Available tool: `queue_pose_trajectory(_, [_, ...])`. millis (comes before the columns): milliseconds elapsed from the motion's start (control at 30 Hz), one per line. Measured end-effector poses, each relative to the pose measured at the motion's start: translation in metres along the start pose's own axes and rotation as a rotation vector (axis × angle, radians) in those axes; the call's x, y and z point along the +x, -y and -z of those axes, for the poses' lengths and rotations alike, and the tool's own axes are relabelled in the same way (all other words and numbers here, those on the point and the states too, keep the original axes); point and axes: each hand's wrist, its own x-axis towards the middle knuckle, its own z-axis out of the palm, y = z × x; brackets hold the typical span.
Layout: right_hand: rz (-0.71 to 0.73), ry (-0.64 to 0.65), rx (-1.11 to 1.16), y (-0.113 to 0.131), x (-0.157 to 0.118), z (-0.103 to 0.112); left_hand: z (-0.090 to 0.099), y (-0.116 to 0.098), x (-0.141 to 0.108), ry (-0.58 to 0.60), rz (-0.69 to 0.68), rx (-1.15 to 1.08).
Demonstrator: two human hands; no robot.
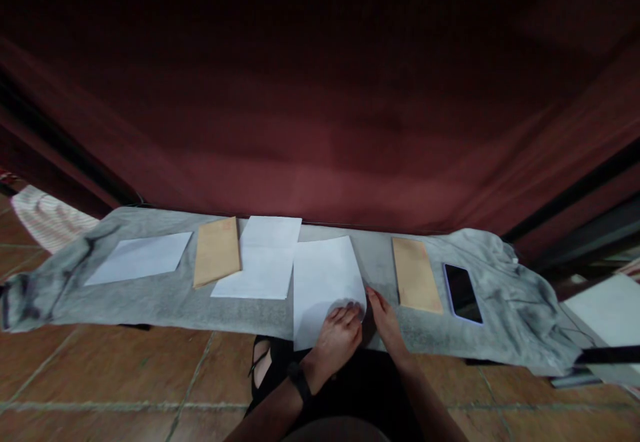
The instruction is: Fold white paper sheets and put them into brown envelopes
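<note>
A white sheet of paper lies on the grey cloth in front of me, its near edge reaching the front edge of the cloth. My left hand, with a dark band at the wrist, lies on the lower right part of this sheet, fingers pressing down on it. At the sheet's right edge my right hand has thumb and fingers pinched together on the paper. That edge bows up slightly between the hands. Left of it is a creased white sheet, partly under a brown envelope.
Grey cloth covers a narrow surface against a dark red fabric wall. Farther left lies another white paper. To the right are a second brown envelope and a phone. Tiled floor shows below.
</note>
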Motion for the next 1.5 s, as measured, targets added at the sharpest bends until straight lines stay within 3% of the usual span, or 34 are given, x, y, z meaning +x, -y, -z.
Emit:
queue_pose_trajectory(167, [-0.100,0.079,0.066,0.004,0.007,-0.004,-0.002,-0.009,-0.006,0.052,-0.060,0.000])
queue_pose_trajectory(233, [-0.130,0.026,0.152,0.003,0.008,-0.005,0.002,-0.007,-0.008,0.053,-0.057,-0.002])
queue_pose_trajectory(400, [-0.190,-0.157,0.370,-0.003,0.006,-0.007,0.009,0.014,-0.024,0.055,-0.023,0.068])
queue_pose_trajectory(567, [-0.207,-0.159,0.371,-0.006,0.010,-0.008,0.006,0.039,-0.037,0.034,0.062,0.129])
queue_pose_trajectory(767, [-0.207,-0.151,0.278,-0.007,0.017,-0.005,0.005,0.046,-0.037,0.064,0.085,0.142])
queue_pose_trajectory(867, [-0.095,-0.205,0.057,-0.004,0.010,0.000,0.007,0.045,-0.036,0.073,0.095,0.118])
queue_pose_trajectory(967, [0.135,-0.286,-0.293,0.003,0.001,-0.002,0.008,0.043,-0.028,0.080,0.117,0.114])
queue_pose_trajectory(1033, [0.255,-0.232,-0.374,0.010,-0.001,-0.012,0.006,0.044,-0.016,0.072,0.138,0.128])
queue_pose_trajectory(1100, [0.334,-0.095,-0.371,0.016,0.000,-0.029,0.002,0.046,0.000,0.062,0.149,0.163])
queue_pose_trajectory(1167, [0.371,0.011,-0.409,0.021,0.002,-0.046,-0.006,0.050,0.014,0.084,0.158,0.217])
queue_pose_trajectory(1267, [0.427,0.071,-0.558,0.021,0.006,-0.062,-0.017,0.059,0.025,0.149,0.190,0.286])
queue_pose_trajectory(1333, [0.451,0.069,-0.670,0.017,0.006,-0.061,-0.022,0.066,0.024,0.146,0.220,0.311])
queue_pose_trajectory(1500, [0.446,-0.027,-0.859,0.006,0.008,-0.042,-0.023,0.080,0.013,0.012,0.338,0.329])
